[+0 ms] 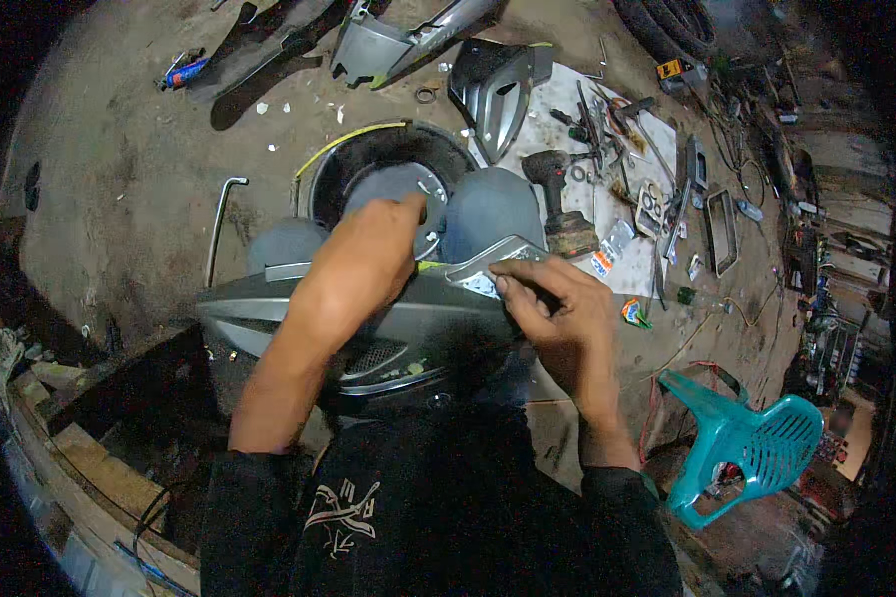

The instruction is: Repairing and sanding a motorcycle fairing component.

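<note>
A dark grey motorcycle body panel (438, 316) lies across my lap, with a silvery strip and a small mesh grille on it. Its raised right end carries a shiny, light patterned patch (480, 285). There my right hand (564, 303) pinches the panel edge between thumb and forefinger. My left hand (363, 249) reaches over the panel's far edge with its fingers curled down. Whatever those fingers hold, if anything, is hidden behind the hand. Beyond them stands a round black tub (324, 184) with a yellow strip along its rim, between my grey-clad knees (490, 214).
A cordless drill (560, 199) stands right of the tub, beside a white sheet (558, 104) strewn with tools. More body panels (498, 95) lie farther off. A teal plastic cover (747, 448) sits at lower right, an L-shaped wrench (221, 224) at left, a tyre (672, 30) at far right.
</note>
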Available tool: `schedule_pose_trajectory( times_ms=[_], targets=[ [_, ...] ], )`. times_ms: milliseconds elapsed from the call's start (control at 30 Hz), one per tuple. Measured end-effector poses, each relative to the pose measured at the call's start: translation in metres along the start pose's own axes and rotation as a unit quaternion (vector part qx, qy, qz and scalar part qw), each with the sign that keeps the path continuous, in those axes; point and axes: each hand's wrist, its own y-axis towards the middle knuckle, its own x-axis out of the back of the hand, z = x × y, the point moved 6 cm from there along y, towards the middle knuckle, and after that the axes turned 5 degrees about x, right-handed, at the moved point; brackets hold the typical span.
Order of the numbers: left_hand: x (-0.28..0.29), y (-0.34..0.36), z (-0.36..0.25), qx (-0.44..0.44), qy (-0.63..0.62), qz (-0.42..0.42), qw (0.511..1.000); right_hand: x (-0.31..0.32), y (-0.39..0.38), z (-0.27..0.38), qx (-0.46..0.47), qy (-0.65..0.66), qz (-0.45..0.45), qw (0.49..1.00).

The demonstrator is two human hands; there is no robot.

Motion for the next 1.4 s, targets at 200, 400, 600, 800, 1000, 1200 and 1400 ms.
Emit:
schedule_pose_trajectory(
  times_ms=[200, 400, 600, 800, 1000, 1200, 1400],
  targets=[
    [-0.002, -0.001, 0.000, 0.010, 0.002, 0.006, 1.000, -0.008, 0.002, 0.001, 0.050, -0.009, -0.003, 0.999],
    [-0.002, 0.001, -0.002, -0.002, -0.010, 0.009, 1.000, -0.001, 0.001, 0.011, 0.056, 0.005, -0.014, 0.998],
    [-0.001, 0.000, 0.001, 0.020, -0.012, 0.039, 0.999, -0.010, 0.001, 0.008, 0.045, 0.014, 0.005, 0.999],
    [0.002, 0.000, -0.003, -0.013, -0.002, 0.014, 1.000, -0.001, 0.000, 0.004, 0.027, 0.025, -0.029, 0.999],
    [-0.001, 0.003, 0.001, -0.001, 0.004, 0.008, 1.000, -0.009, -0.003, 0.000, 0.038, 0.049, -0.023, 0.998],
    [-0.007, 0.004, 0.006, -0.030, 0.004, 0.000, 1.000, -0.017, -0.005, -0.002, 0.062, 0.038, -0.024, 0.997],
    [-0.011, 0.000, 0.010, 0.023, 0.020, 0.023, 0.999, -0.020, -0.007, 0.002, 0.066, 0.012, 0.000, 0.998]
  ],
)
